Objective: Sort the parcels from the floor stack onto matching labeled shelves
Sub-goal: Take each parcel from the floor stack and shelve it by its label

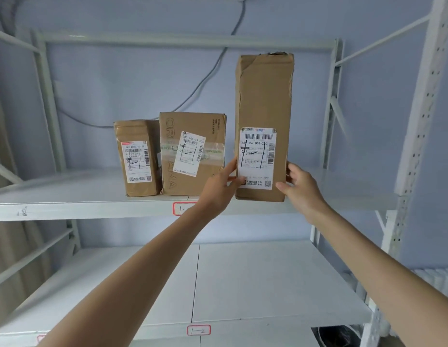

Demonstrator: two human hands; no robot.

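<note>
Both hands, left hand and right hand, grip the tall parcel upright on the upper shelf.

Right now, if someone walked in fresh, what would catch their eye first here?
The tall parcel stands upright at the front edge of the upper shelf, held between the left hand and the right hand. To its left, two shorter parcels stand side by side: the middle parcel and the small parcel, each with a white shipping label. Red-bordered tags mark the shelf edges, one on the lower shelf.
</note>
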